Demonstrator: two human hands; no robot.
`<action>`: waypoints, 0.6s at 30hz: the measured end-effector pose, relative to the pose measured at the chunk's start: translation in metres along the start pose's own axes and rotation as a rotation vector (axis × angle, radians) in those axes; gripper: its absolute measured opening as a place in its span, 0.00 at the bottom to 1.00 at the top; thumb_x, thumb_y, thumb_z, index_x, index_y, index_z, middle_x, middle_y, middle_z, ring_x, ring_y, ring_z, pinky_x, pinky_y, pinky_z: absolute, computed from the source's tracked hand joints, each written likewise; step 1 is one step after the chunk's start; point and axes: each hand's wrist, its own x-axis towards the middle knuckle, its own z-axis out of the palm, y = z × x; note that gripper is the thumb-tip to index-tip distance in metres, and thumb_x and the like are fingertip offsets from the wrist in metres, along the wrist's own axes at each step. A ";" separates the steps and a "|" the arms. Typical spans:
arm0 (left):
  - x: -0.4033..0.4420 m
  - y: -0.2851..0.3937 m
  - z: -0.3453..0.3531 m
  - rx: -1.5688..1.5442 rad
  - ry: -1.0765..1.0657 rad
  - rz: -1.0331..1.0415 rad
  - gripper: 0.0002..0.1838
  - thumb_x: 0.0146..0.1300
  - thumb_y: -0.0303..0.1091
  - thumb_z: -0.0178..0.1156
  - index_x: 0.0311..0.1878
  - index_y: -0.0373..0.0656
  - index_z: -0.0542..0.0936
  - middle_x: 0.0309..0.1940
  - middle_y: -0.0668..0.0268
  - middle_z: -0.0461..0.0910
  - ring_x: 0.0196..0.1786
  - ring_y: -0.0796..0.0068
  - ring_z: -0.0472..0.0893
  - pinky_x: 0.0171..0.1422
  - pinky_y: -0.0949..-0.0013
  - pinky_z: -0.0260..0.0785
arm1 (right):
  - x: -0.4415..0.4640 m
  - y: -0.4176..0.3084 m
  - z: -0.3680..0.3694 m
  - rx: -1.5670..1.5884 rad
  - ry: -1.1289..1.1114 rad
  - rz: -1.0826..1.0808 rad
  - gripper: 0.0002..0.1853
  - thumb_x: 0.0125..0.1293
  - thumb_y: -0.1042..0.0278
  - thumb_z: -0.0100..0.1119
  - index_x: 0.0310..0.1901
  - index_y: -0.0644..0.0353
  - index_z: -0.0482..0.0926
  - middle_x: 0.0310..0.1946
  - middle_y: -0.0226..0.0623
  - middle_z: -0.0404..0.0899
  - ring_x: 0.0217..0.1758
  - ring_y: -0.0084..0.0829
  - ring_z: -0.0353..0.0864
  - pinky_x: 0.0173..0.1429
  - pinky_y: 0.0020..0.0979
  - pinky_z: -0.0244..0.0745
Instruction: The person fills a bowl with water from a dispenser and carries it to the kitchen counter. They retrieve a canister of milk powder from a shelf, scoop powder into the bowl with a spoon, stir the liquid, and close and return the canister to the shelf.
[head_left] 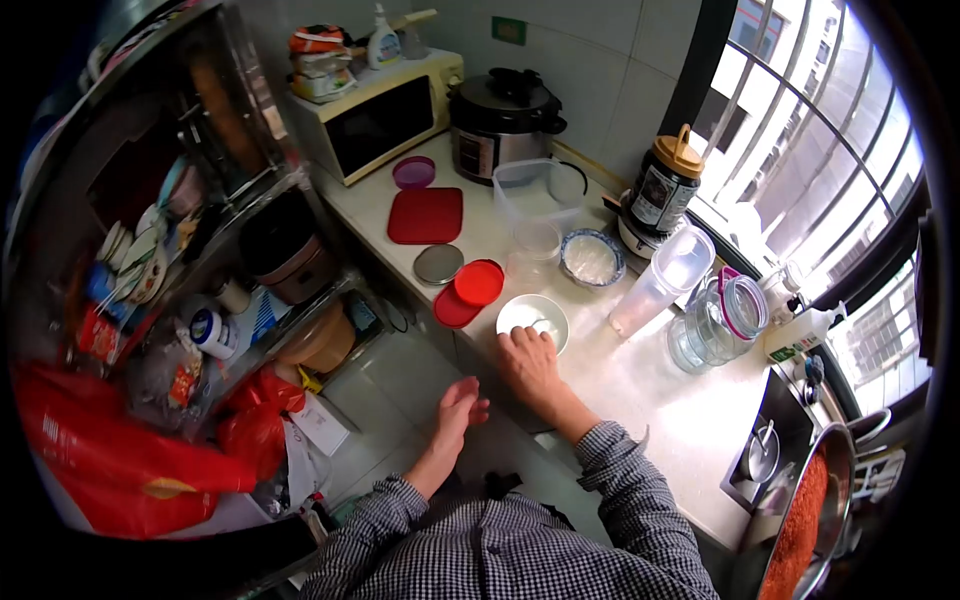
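A white bowl (pixel 553 312) stands on the near edge of the counter. My right hand (pixel 533 372) is at its near rim, fingers curled over the edge and the thumb hidden. Something pale lies inside the bowl, too unclear to name. In front of my body, over the floor, my left hand (pixel 459 410) hangs with its fingers apart and nothing in it. Just left of the bowl are two round red lids (pixel 480 283), one overlapping the other. Behind it stand a clear plastic container (pixel 533 250) and a blue-patterned bowl (pixel 592 259) with white contents.
A tall clear container (pixel 662 280) and a glass jar (pixel 712 330) stand to the right. Farther back are a microwave (pixel 385 110), a pressure cooker (pixel 500 125) and a rectangular clear tub (pixel 540 190). A red square lid (pixel 425 216) lies left. Shelves (pixel 290 335) line the left side.
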 end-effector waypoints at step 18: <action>0.125 0.047 0.047 0.198 -0.425 -0.159 0.34 0.70 0.45 0.49 0.74 0.55 0.48 0.61 0.60 0.67 0.45 0.68 0.82 0.34 0.68 0.81 | -0.008 0.032 0.005 0.705 0.420 0.865 0.04 0.68 0.72 0.54 0.41 0.63 0.74 0.23 0.38 0.76 0.26 0.27 0.77 0.33 0.27 0.72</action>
